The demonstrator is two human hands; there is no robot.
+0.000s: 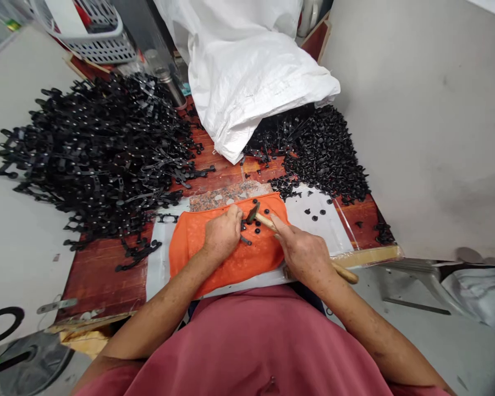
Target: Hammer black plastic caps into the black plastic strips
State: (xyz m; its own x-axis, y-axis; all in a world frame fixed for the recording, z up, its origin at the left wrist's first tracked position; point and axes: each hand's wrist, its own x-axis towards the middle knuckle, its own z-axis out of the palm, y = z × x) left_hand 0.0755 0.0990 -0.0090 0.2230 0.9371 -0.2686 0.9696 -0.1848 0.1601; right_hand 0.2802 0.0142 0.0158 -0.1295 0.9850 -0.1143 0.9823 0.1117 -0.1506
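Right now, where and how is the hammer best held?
Probably by its wooden handle, from the near right side: it slants that way from the dark head over the orange cloth. The right hand wraps it mid-length, leaving the butt end free.

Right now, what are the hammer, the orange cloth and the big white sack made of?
Hammer: its handle looks like smooth wood, being pale tan; the dark head is probably metal, with a dull finish. Cloth: seems matt fabric, with soft folds. Sack: perhaps woven plastic, slightly shiny along its stiff creases.
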